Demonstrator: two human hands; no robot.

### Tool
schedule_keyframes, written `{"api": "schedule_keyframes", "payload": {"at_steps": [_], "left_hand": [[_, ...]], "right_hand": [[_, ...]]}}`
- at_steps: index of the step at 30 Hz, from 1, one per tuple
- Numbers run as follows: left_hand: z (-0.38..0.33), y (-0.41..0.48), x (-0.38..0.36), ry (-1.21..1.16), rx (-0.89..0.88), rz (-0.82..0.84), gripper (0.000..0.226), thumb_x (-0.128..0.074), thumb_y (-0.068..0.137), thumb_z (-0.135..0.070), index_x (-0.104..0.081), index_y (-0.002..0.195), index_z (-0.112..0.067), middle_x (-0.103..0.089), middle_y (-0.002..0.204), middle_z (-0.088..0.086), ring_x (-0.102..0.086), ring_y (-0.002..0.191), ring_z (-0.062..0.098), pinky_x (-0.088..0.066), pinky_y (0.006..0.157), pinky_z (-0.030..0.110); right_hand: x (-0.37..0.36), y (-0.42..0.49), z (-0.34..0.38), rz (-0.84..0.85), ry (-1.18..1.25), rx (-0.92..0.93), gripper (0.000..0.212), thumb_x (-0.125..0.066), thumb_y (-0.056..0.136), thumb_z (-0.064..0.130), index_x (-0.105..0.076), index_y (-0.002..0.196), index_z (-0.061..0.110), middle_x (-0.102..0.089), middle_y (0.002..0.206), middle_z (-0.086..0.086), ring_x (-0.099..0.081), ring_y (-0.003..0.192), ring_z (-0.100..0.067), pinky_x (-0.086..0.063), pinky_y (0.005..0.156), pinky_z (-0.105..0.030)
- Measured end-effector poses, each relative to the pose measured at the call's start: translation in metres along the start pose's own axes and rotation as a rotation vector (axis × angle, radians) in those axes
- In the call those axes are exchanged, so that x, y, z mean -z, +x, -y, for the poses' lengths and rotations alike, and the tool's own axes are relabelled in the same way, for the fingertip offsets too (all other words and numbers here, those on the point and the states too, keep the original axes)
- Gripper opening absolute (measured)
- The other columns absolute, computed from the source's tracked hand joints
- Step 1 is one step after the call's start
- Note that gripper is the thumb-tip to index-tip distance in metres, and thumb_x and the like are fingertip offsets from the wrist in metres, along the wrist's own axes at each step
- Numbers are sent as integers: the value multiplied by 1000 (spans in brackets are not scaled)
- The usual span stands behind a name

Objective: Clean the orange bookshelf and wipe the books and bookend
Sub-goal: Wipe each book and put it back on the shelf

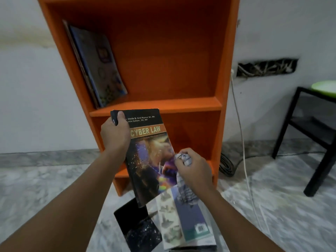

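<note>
The orange bookshelf (163, 104) stands against the wall. My left hand (114, 135) grips the top left corner of a dark "Cyber Law" book (151, 160), held tilted in front of the lower shelf. My right hand (194, 170) clutches a bunched grey-white cloth (184, 190) against the book's right edge. A few thin books (98, 66) lean against the left wall of the upper shelf. No bookend is in sight.
Several books (181, 222) lie on the marble floor below my hands, a black one (138, 226) at the left. A black table (312, 128) with a green plate (325, 87) stands at right. A white cable (241, 142) hangs beside the shelf, next to a rolled mat (227, 166).
</note>
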State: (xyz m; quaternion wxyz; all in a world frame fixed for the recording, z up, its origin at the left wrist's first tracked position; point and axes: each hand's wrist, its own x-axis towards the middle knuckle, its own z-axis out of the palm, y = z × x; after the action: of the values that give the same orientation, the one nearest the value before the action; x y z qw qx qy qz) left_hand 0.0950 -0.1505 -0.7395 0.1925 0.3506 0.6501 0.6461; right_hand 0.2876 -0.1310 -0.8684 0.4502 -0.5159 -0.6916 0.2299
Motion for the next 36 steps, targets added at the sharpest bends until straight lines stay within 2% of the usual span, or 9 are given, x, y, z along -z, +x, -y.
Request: {"api": "schedule_keyframes", "payload": {"at_steps": [9,15,19,22,24,27,33,34,36], "left_hand": [[-104,51,33,-95,-224,-234,30,-42,103,-43,-56,108,-17,-66,100,2,-66,90,17,-53,66,25],[-146,97,18,-77,-409,-347,23,-39,105,-40,-52,100,-22,-59,93,-4,-58,80,10,-43,64,19],[-145,143,11,-79,-394,-354,26,-38,105,-39,-55,98,-19,-61,89,-3,-57,75,8,-48,73,26],[-141,180,6,-43,-416,-255,32,-40,105,-35,-59,95,-12,-61,83,0,-57,71,10,-45,65,23],[-138,200,4,32,-445,-166,30,-42,105,-31,-57,88,-12,-57,76,-1,-53,65,10,-38,57,20],[-137,227,7,171,-403,-66,26,-45,105,-27,-51,81,-19,-55,74,0,-55,65,15,-45,56,26],[-131,260,20,461,-362,56,12,-51,101,-19,-52,92,-11,-61,82,8,-64,69,23,-60,66,39],[-130,258,21,505,-382,59,6,-54,99,-17,-52,101,-12,-62,89,7,-65,74,24,-59,68,39],[-126,254,19,709,-475,-6,42,-55,97,-14,-39,135,-10,-61,100,5,-64,83,26,-54,70,38]], "right_hand": [[8,45,135,96,-70,306,53,-55,73,83,-58,108,43,-65,93,23,-60,83,7,-50,70,-20],[-16,94,196,191,-240,318,89,-36,59,102,-50,124,42,-65,105,18,-60,97,-6,-53,78,-33],[-41,134,217,222,-401,257,54,-48,75,81,-58,93,31,-63,84,8,-59,74,-18,-50,66,-33],[-59,166,227,219,-559,272,35,-58,95,34,-41,67,21,-45,65,3,-38,52,-16,-38,57,-32],[-73,184,226,192,-626,259,36,-55,96,14,-38,65,19,-46,67,1,-42,56,-19,-37,61,-33],[-100,208,217,160,-592,248,24,-56,95,16,-50,72,18,-64,80,0,-65,76,-25,-37,61,-31],[-142,233,217,223,-436,233,26,-54,95,38,-59,76,21,-69,85,-2,-66,81,-26,-37,61,-28],[-146,236,219,230,-412,242,26,-53,95,42,-58,77,24,-69,87,-2,-66,83,-27,-37,62,-28],[-150,245,218,289,-388,229,26,-52,94,48,-59,83,25,-69,96,-4,-65,92,-29,-39,66,-29]]}}
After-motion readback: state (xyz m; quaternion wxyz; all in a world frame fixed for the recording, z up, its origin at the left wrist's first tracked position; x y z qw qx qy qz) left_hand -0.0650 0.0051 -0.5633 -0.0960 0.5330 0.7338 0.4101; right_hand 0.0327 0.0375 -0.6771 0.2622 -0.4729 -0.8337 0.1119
